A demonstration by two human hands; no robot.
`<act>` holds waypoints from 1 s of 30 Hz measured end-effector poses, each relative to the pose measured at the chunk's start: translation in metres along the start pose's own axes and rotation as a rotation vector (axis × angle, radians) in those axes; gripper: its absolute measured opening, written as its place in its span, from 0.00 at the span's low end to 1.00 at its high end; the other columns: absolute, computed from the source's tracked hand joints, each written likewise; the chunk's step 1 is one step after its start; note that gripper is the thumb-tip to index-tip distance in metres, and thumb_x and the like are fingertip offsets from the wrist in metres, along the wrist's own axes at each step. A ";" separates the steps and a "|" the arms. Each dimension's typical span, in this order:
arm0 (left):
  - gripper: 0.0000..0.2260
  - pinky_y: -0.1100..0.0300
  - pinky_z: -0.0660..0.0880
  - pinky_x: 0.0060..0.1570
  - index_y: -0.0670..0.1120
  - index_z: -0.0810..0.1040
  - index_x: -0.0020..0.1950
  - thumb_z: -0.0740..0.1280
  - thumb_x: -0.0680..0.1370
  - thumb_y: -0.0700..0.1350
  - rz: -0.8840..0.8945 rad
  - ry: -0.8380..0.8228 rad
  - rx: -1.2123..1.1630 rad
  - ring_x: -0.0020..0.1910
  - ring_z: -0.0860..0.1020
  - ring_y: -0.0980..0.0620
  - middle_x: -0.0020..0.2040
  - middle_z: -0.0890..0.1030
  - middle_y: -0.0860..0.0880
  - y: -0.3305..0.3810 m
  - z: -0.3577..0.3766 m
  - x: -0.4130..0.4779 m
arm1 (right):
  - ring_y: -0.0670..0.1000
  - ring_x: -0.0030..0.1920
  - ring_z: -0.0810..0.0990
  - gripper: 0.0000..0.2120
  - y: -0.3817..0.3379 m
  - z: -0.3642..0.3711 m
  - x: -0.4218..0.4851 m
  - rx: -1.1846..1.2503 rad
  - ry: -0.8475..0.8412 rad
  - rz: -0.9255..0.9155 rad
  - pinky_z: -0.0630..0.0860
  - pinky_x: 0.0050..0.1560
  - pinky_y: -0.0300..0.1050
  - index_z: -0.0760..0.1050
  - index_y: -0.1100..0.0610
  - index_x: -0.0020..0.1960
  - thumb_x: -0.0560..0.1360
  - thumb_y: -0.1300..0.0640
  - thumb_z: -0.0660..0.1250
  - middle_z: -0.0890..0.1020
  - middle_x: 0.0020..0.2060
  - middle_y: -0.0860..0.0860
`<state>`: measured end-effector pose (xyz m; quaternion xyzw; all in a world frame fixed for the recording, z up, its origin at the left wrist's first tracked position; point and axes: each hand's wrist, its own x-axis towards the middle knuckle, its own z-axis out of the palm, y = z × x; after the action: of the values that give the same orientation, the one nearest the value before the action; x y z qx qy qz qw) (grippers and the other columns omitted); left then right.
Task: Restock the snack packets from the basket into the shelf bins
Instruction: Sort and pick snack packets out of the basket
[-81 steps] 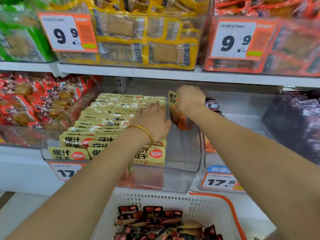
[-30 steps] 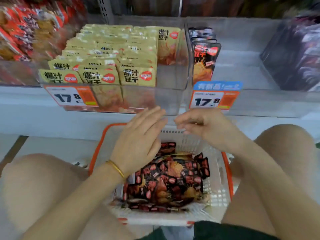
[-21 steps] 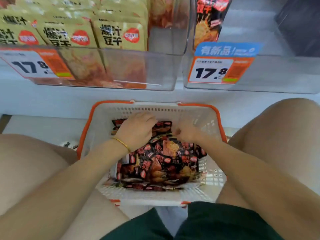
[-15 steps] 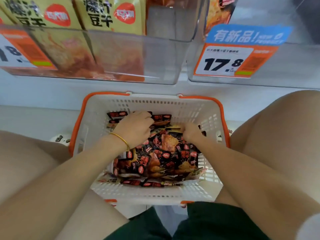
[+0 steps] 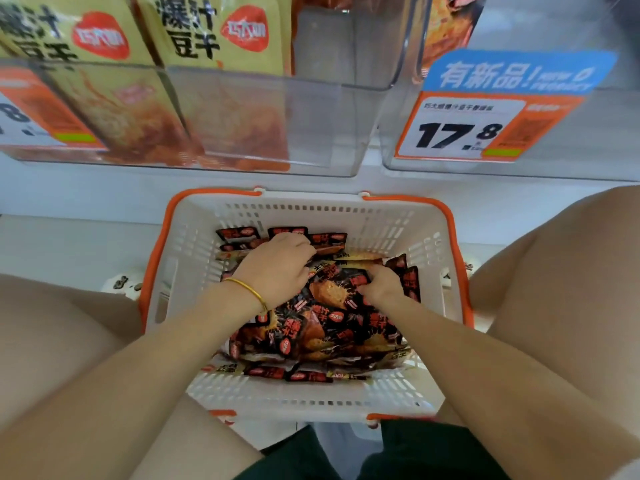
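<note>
Snack packets [image 5: 311, 327]: small black pouches with red-orange print, a round red logo badge and a picture of orange-brown food, heaped loose and overlapping in the basket [image 5: 194, 258]. The print on them is too small to read. The basket is white slotted plastic with an orange rim, sitting on the floor between the person's bare knees, just below the shelf front.

Shelf above: a clear bin [image 5: 322, 126] on the left holds upright yellow packs [image 5: 214, 32] with big black "爆汁豆干" and a red badge. Its right part looks see-through with no packs behind the wall. An orange/white tag [image 5: 31, 109] on its front is cut off, only an "8" shows. The right clear bin [image 5: 595, 140] carries a price tag [image 5: 464, 133] reading "17.8" under a blue header [image 5: 512, 72] reading "有新品!". The small line of text above the price is not legible.

Left hand [image 5: 277, 268]: palm down on the far side of the heap, fingers curled down into the packets, tips hidden, can't tell if it grips one. Gold bracelet [image 5: 247, 289] on the wrist. Right hand [image 5: 377, 284]: lower in the heap, fingers curled, pinching the edge of one of the packets. Both forearms reach straight in from the bottom of the view. Dark green shorts [image 5: 381, 455] at the bottom edge
</note>
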<state>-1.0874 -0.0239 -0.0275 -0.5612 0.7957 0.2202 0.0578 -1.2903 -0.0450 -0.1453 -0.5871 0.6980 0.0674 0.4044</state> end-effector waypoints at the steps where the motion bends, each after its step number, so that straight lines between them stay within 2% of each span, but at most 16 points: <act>1: 0.18 0.54 0.64 0.67 0.45 0.69 0.69 0.59 0.80 0.46 -0.008 -0.011 -0.033 0.68 0.66 0.48 0.67 0.70 0.47 0.002 0.000 0.000 | 0.56 0.49 0.76 0.03 -0.009 -0.009 -0.007 -0.036 -0.016 -0.104 0.70 0.45 0.43 0.75 0.60 0.47 0.75 0.60 0.67 0.77 0.43 0.53; 3: 0.21 0.55 0.64 0.68 0.47 0.65 0.73 0.61 0.80 0.47 -0.036 -0.019 -0.114 0.68 0.66 0.48 0.69 0.69 0.48 0.008 -0.004 -0.002 | 0.54 0.48 0.73 0.03 -0.031 -0.036 -0.027 -0.121 -0.035 -0.308 0.69 0.45 0.44 0.73 0.58 0.45 0.75 0.60 0.66 0.73 0.41 0.50; 5: 0.23 0.57 0.65 0.65 0.47 0.64 0.74 0.63 0.79 0.48 -0.067 -0.009 -0.210 0.67 0.68 0.49 0.70 0.69 0.47 0.020 -0.012 -0.006 | 0.53 0.48 0.74 0.06 -0.049 -0.068 -0.054 -0.147 -0.021 -0.466 0.70 0.48 0.46 0.75 0.60 0.51 0.75 0.60 0.66 0.73 0.42 0.50; 8: 0.17 0.61 0.69 0.54 0.47 0.72 0.66 0.66 0.78 0.47 -0.058 0.067 -0.374 0.58 0.75 0.49 0.59 0.77 0.48 0.047 -0.031 -0.014 | 0.48 0.39 0.74 0.04 -0.060 -0.118 -0.102 -0.026 0.002 -0.599 0.68 0.41 0.42 0.77 0.62 0.48 0.75 0.61 0.67 0.76 0.37 0.51; 10: 0.07 0.59 0.68 0.42 0.48 0.75 0.53 0.68 0.77 0.46 -0.062 0.159 -0.520 0.46 0.75 0.51 0.45 0.78 0.52 0.060 -0.044 -0.018 | 0.46 0.34 0.74 0.03 -0.063 -0.142 -0.126 0.103 -0.001 -0.633 0.69 0.37 0.38 0.77 0.63 0.45 0.74 0.63 0.69 0.77 0.33 0.52; 11: 0.05 0.58 0.67 0.40 0.49 0.74 0.49 0.69 0.76 0.45 -0.063 0.213 -0.589 0.42 0.74 0.51 0.40 0.76 0.52 0.069 -0.053 -0.021 | 0.44 0.33 0.75 0.02 -0.063 -0.155 -0.139 0.190 -0.010 -0.650 0.70 0.36 0.37 0.77 0.64 0.45 0.73 0.65 0.69 0.78 0.33 0.52; 13: 0.07 0.52 0.72 0.42 0.47 0.76 0.48 0.71 0.72 0.46 -0.037 0.307 -0.710 0.40 0.74 0.50 0.41 0.79 0.47 0.084 -0.072 -0.027 | 0.40 0.32 0.77 0.03 -0.063 -0.180 -0.166 0.373 -0.045 -0.641 0.72 0.35 0.32 0.76 0.62 0.45 0.72 0.67 0.69 0.80 0.34 0.52; 15: 0.14 0.49 0.74 0.47 0.42 0.78 0.51 0.70 0.69 0.49 0.007 0.380 -0.768 0.44 0.78 0.46 0.46 0.82 0.43 0.101 -0.097 -0.036 | 0.42 0.36 0.79 0.05 -0.061 -0.205 -0.190 0.474 -0.066 -0.651 0.75 0.37 0.32 0.77 0.59 0.44 0.71 0.67 0.70 0.81 0.37 0.52; 16: 0.15 0.50 0.74 0.47 0.42 0.78 0.52 0.70 0.69 0.49 0.028 0.402 -0.793 0.45 0.80 0.46 0.48 0.82 0.43 0.110 -0.110 -0.041 | 0.43 0.38 0.79 0.06 -0.059 -0.217 -0.202 0.500 -0.083 -0.666 0.76 0.38 0.35 0.77 0.58 0.45 0.71 0.67 0.70 0.82 0.39 0.52; 19: 0.05 0.53 0.75 0.42 0.47 0.77 0.48 0.70 0.75 0.39 0.103 0.477 -0.838 0.42 0.79 0.48 0.46 0.82 0.40 0.132 -0.147 -0.049 | 0.46 0.41 0.81 0.12 -0.059 -0.242 -0.232 0.494 -0.073 -0.711 0.79 0.41 0.44 0.78 0.58 0.52 0.71 0.68 0.70 0.83 0.41 0.52; 22: 0.06 0.63 0.72 0.30 0.50 0.75 0.44 0.68 0.76 0.39 0.175 0.569 -0.843 0.33 0.76 0.57 0.38 0.81 0.45 0.150 -0.182 -0.050 | 0.40 0.32 0.80 0.10 -0.068 -0.268 -0.250 0.540 0.045 -0.744 0.75 0.30 0.34 0.78 0.52 0.45 0.72 0.68 0.69 0.83 0.31 0.44; 24: 0.05 0.70 0.71 0.30 0.48 0.75 0.44 0.67 0.76 0.39 0.170 0.704 -0.872 0.31 0.74 0.63 0.37 0.78 0.51 0.157 -0.207 -0.044 | 0.40 0.28 0.77 0.08 -0.080 -0.296 -0.251 0.601 0.181 -0.752 0.71 0.26 0.33 0.77 0.52 0.40 0.72 0.64 0.69 0.81 0.27 0.44; 26: 0.02 0.70 0.72 0.41 0.45 0.76 0.48 0.66 0.77 0.40 0.146 0.899 -0.723 0.40 0.77 0.64 0.41 0.78 0.51 0.154 -0.223 -0.035 | 0.41 0.26 0.76 0.06 -0.093 -0.325 -0.240 0.668 0.299 -0.726 0.69 0.26 0.33 0.76 0.53 0.39 0.72 0.60 0.71 0.80 0.28 0.45; 27: 0.06 0.64 0.72 0.48 0.43 0.77 0.51 0.66 0.77 0.43 0.121 0.968 -0.525 0.47 0.78 0.57 0.45 0.78 0.48 0.151 -0.227 -0.029 | 0.41 0.26 0.75 0.06 -0.100 -0.335 -0.231 0.692 0.338 -0.698 0.69 0.27 0.33 0.76 0.52 0.39 0.72 0.59 0.71 0.80 0.29 0.45; 29: 0.15 0.52 0.67 0.60 0.41 0.77 0.58 0.64 0.76 0.49 0.042 0.931 -0.101 0.60 0.73 0.45 0.57 0.77 0.43 0.142 -0.226 -0.015 | 0.42 0.27 0.76 0.07 -0.110 -0.346 -0.202 0.732 0.359 -0.641 0.73 0.32 0.38 0.76 0.53 0.39 0.72 0.61 0.71 0.80 0.29 0.46; 30: 0.17 0.49 0.64 0.64 0.42 0.75 0.61 0.63 0.77 0.50 -0.013 0.865 0.016 0.66 0.68 0.44 0.64 0.73 0.44 0.139 -0.222 -0.010 | 0.43 0.28 0.77 0.07 -0.114 -0.346 -0.187 0.731 0.348 -0.611 0.75 0.33 0.40 0.75 0.54 0.40 0.72 0.63 0.71 0.80 0.31 0.47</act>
<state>-1.1768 -0.0696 0.2147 -0.6062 0.7449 -0.0420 -0.2755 -1.3616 -0.1336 0.2482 -0.5873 0.5293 -0.4015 0.4622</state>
